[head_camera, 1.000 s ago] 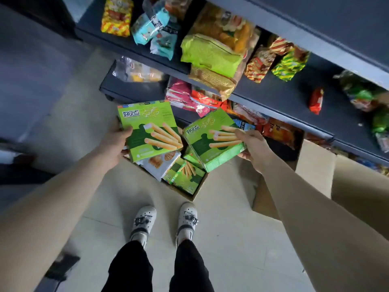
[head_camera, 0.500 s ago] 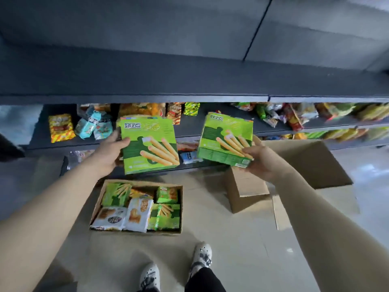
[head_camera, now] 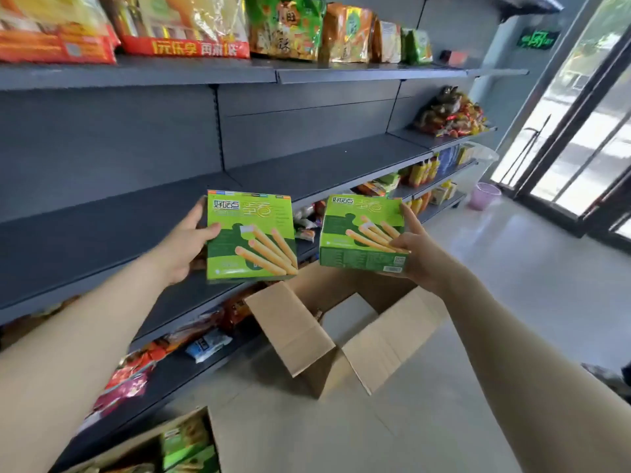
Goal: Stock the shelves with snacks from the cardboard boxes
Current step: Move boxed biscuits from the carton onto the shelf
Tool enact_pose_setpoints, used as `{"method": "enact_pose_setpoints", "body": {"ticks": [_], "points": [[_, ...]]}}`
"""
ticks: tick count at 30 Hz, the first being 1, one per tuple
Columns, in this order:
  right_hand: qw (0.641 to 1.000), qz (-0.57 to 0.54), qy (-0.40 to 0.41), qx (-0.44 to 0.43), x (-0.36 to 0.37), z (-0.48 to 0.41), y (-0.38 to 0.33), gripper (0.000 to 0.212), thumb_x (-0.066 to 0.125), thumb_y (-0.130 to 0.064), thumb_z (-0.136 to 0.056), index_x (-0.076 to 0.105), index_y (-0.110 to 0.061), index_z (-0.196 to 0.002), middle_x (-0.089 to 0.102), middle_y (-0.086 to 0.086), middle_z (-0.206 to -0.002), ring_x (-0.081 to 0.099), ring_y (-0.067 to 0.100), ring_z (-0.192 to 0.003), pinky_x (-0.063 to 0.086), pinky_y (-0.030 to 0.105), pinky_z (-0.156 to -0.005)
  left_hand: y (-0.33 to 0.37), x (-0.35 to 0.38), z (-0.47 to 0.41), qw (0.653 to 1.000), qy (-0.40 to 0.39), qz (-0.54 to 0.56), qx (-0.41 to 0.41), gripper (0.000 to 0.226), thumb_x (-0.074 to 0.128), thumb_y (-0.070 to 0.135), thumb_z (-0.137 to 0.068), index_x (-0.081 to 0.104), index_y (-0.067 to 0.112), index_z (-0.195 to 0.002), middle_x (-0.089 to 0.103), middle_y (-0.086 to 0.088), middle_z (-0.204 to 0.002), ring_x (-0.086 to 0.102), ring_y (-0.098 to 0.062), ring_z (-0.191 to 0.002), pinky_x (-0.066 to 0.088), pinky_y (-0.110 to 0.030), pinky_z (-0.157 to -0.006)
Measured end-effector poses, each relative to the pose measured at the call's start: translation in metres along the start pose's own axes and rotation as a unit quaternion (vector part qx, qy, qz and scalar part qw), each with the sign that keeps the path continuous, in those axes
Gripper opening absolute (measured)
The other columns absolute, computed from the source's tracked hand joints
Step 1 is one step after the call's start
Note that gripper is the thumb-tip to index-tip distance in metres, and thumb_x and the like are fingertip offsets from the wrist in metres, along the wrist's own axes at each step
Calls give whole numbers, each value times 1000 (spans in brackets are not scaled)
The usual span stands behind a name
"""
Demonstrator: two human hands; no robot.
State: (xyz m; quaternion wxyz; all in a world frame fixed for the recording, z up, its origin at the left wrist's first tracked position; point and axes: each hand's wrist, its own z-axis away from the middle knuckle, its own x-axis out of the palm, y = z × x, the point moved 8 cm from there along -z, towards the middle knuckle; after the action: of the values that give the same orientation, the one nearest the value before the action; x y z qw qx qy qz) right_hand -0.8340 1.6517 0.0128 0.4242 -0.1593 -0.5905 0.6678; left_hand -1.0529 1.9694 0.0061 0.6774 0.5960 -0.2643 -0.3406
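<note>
My left hand (head_camera: 184, 242) grips the left edge of a green box of biscuit sticks (head_camera: 251, 235), held upright in front of the bare grey middle shelf (head_camera: 102, 230). My right hand (head_camera: 415, 249) holds a second green box of the same kind (head_camera: 362, 230) by its right side and underside, tilted slightly. Both boxes hang in the air at the height of that shelf's front edge. The cardboard box with more snacks (head_camera: 191, 445) lies on the floor at the bottom left, partly cut off by the frame.
An open cardboard box (head_camera: 341, 336) stands on the floor below my hands. Bagged snacks (head_camera: 283, 29) fill the top shelf and packets (head_camera: 205, 346) lie on the lower ones. A pink bin (head_camera: 483, 196) and glass doors (head_camera: 580, 131) are at the far right.
My view has swung up from the floor to the shelves. Both hands have carried their green boxes upward, from above the floor box to the height of the bare middle shelf.
</note>
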Motion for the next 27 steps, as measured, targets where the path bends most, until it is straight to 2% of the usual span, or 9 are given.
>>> {"method": "enact_pose_setpoints", "body": {"ticks": [3, 6, 8, 12, 14, 18, 22, 24, 27], "points": [[998, 44, 24, -31, -67, -2, -43, 62, 47, 1, -93, 47, -43, -137, 56, 2, -128, 71, 29, -104, 60, 43, -70, 29, 96, -32, 999, -39, -4, 12, 59, 50, 16, -103, 30, 48, -148, 63, 21, -110, 62, -7, -98, 48, -34, -90], [989, 108, 86, -59, -145, -6, -90, 30, 61, -15, -95, 55, -34, -117, 63, 14, -116, 71, 27, -82, 60, 41, -66, 50, 191, -65, 997, -69, 7, 15, 60, 50, 17, -103, 29, 48, -150, 65, 16, -114, 63, -15, -105, 50, -40, -90], [976, 164, 126, -71, -198, -9, -119, 22, 68, -24, -93, 55, -31, -109, 64, 15, -105, 67, 25, -76, 57, 35, -60, 62, 253, -84, 996, -87, 19, 13, 59, 49, 17, -103, 29, 49, -149, 66, 12, -114, 64, -19, -106, 53, -42, -87], [961, 192, 173, -98, -294, -22, -172, 24, 66, -18, -95, 50, -26, -112, 65, 13, -98, 67, 20, -65, 53, 28, -52, 87, 367, -122, 992, -114, 36, 33, 57, 49, 16, -103, 33, 49, -146, 67, 7, -116, 65, -19, -104, 54, -42, -85], [955, 206, 186, -102, -337, -32, -194, 31, 62, -15, -97, 49, -30, -121, 68, 11, -98, 69, 15, -64, 52, 25, -50, 97, 414, -142, 991, -117, 36, 44, 58, 50, 14, -103, 33, 46, -148, 66, 9, -113, 65, -17, -104, 52, -41, -89], [960, 174, 196, -95, -416, -62, -230, 83, 56, 6, -95, 19, -47, -149, 66, 14, -111, 72, 16, -73, 55, 25, -54, 115, 500, -195, 988, -135, 40, 61, 58, 50, 11, -101, 36, 47, -145, 66, 5, -118, 63, -26, -113, 46, -54, -102], [959, 164, 220, -66, -485, -104, -256, 53, 49, 13, -91, 46, -16, -136, 67, 14, -112, 73, 19, -78, 57, 27, -59, 132, 588, -259, 984, -154, 51, 76, 61, 48, 7, -102, 32, 42, -149, 65, 8, -112, 64, -16, -102, 51, -38, -88], [960, 150, 228, -64, -520, -131, -272, 53, 52, 12, -90, 49, -12, -137, 66, 19, -119, 74, 21, -84, 58, 29, -63, 141, 631, -297, 981, -166, 55, 85, 62, 47, 6, -102, 30, 39, -151, 64, 6, -115, 63, -14, -99, 51, -33, -85], [954, 141, 251, -82, -570, -173, -315, 53, 53, 12, -87, 50, -14, -133, 68, 18, -117, 72, 28, -95, 60, 39, -78, 158, 694, -362, 975, -197, 66, 77, 62, 47, 5, -101, 34, 43, -148, 66, 3, -119, 65, -20, -104, 51, -40, -89]]}}
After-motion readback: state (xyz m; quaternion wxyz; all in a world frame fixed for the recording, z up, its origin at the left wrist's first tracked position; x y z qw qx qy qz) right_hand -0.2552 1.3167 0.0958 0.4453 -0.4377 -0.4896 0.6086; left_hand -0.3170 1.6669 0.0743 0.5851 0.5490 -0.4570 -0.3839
